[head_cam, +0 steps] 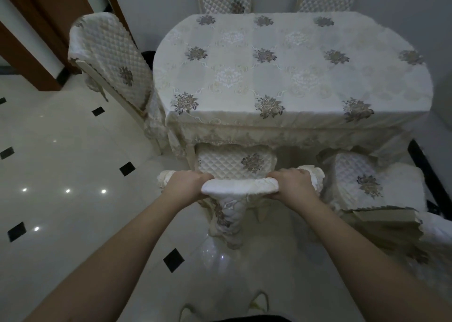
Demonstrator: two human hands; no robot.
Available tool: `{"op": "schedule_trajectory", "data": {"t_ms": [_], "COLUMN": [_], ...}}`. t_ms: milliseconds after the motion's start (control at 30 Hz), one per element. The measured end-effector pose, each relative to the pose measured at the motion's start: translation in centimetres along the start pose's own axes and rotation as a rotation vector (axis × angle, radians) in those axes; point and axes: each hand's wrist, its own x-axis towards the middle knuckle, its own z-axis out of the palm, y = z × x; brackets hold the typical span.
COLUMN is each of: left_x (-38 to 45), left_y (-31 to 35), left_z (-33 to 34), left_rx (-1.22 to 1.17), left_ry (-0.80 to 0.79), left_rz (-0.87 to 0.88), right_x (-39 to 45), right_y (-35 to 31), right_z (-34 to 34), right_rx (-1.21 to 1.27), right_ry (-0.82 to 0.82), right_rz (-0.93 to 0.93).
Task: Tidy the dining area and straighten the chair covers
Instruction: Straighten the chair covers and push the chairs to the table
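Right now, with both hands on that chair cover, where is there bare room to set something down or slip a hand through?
The tablecloth top is bare edge to edge. Floor left of the held chair is open too. It is crowded on the right: the second chair sits close beside the right hand. The left hand and right hand both grip the bunched chair cover.

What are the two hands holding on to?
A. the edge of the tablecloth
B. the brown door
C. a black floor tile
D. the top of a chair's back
D: the left hand and the right hand both grip the covered top of the chair back of the near chair, which is pushed in under the table.
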Motion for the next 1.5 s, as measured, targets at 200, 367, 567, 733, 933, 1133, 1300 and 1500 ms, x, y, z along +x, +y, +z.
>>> {"op": "schedule_trajectory", "data": {"t_ms": [200, 367, 567, 733, 933, 1133, 1300, 1500], "left_x": [1.2, 2.9, 2.4, 2.1, 2.1, 2.1, 1.8, 1.8], "left_y": [-4.4, -5.1, -3.2, -4.3, -4.9, -4.9, -5.2, -5.1], "left_z": [-1.1, -1.5, 0.9, 1.7, 0.3, 1.1, 2.1, 2.3], "left_rx": [0.06, 0.054, 0.003, -0.021, 0.053, 0.015, -0.092, -0.134], "left_ry": [-0.117, -0.115, -0.031, 0.016, 0.036, 0.05, 0.045, -0.03], "left_rz": [-0.078, -0.055, 0.044, 0.032, 0.066, 0.036, 0.004, -0.058], "right_x": [2.7, 4.3, 2.9, 2.9, 3.4, 3.6, 3.6, 3.6], "right_y": [-3.0, -2.7, -1.5, -2.5, -3.3, -2.8, -2.5, -2.3], "right_z": [-0.3, -1.7, -0.8, -0.5, 0.3, 0.4, 0.5, 0.7], "right_rx": [0.033, 0.037, 0.036, 0.038, 0.01, 0.018, 0.025, 0.05], "right_ry": [-0.015, -0.067, -0.123, -0.128, -0.137, -0.145, -0.144, -0.119], "right_rz": [-0.001, 0.064, 0.119, 0.124, 0.132, 0.103, 0.08, 0.06]}}
